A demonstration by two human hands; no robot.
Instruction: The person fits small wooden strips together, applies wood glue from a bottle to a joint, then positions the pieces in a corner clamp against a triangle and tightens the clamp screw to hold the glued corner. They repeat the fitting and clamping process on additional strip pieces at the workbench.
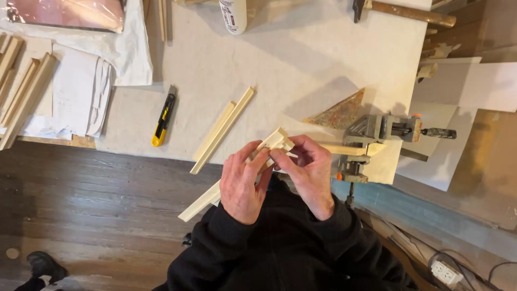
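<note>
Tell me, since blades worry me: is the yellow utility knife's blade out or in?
Cannot tell: the knife lies flat on the table; its tip is too small to show.

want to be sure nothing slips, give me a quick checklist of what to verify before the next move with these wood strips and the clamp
1. Both hands on the joint: left hand and right hand pinch the corner of the wood strips. Ok.
2. One strip reaches into the corner clamp. Ok.
3. Clamp tightened on it: cannot tell.
4. Corner flush: cannot tell, fingers cover it.
5. Utility knife lies apart from the hands. Ok.
6. Spare strips rest on the table beside the work. Ok.
</note>
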